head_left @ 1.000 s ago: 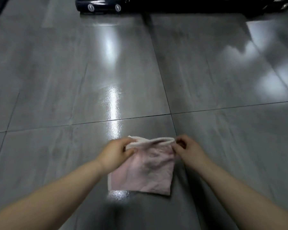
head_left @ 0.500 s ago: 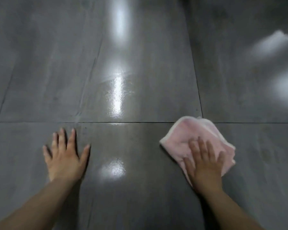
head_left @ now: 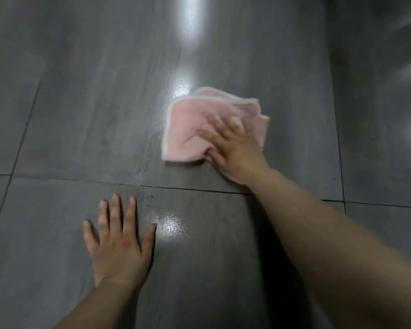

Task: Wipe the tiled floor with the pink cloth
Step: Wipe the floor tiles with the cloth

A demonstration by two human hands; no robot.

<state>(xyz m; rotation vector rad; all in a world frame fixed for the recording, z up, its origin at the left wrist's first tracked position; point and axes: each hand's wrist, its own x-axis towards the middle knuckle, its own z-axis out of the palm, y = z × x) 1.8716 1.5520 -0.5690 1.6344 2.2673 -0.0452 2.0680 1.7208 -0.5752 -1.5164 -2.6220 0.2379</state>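
The pink cloth [head_left: 190, 125], folded and with a pale edge, lies on the grey tiled floor [head_left: 86, 110] beyond a dark grout line. My right hand [head_left: 230, 148] presses down on the cloth's near right part with fingers spread, blurred by motion. My left hand [head_left: 119, 241] lies flat on the tile nearer to me, fingers spread, holding nothing, well apart from the cloth.
Dark grout lines [head_left: 57, 180] cross the floor between large glossy tiles. Bright light reflections [head_left: 188, 27] shine on the far tile and a smaller one [head_left: 171, 226] beside my left hand. The far right of the floor is blurred.
My right hand has pushed the cloth forward and left, across the grout line onto the far tile. My left hand stays flat on the floor; the view has shifted.
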